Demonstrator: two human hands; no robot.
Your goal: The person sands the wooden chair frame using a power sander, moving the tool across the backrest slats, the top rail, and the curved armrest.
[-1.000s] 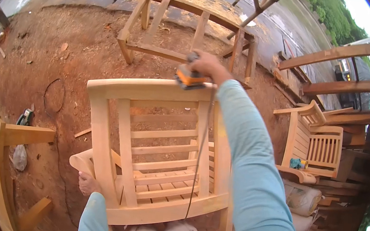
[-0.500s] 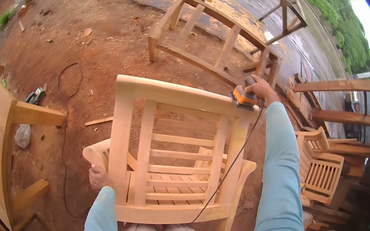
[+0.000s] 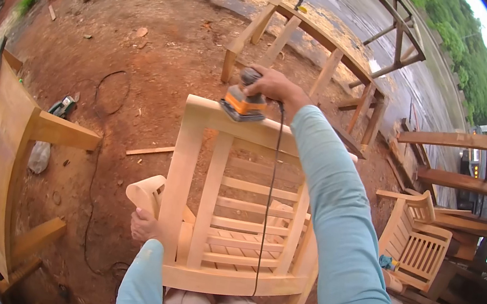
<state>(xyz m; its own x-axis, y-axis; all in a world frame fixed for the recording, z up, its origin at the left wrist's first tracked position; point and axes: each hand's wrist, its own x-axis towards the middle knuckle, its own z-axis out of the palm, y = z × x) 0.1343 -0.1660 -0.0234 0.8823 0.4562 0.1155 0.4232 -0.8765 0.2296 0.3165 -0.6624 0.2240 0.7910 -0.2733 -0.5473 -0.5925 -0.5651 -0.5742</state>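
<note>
A pale wooden armchair frame [image 3: 192, 163] stands before me with its slatted back and seat showing. My right hand [image 3: 274, 87] is wrapped round the top of an orange and grey power sander [image 3: 244, 103], whose pad rests on the chair's top rail near the left corner. From the sander a dark cord [image 3: 268, 205] hangs down across the slats. On the left, my left hand [image 3: 146, 225] grips the chair's armrest [image 3: 144, 191], just below its rounded end.
A bare wooden frame [image 3: 329, 74] stands beyond the chair. At the left are a large wooden piece [image 3: 0, 136], a green and silver tool [image 3: 62, 106] and a plastic bag [image 3: 39, 157]. Another slatted chair [image 3: 419, 251] sits at the right. A cable [image 3: 92, 193] lies on the dirt.
My right hand has moved the sander left along the top rail, from the right end to near the left corner. The camera view has shifted a little. My left hand keeps its hold on the armrest.
</note>
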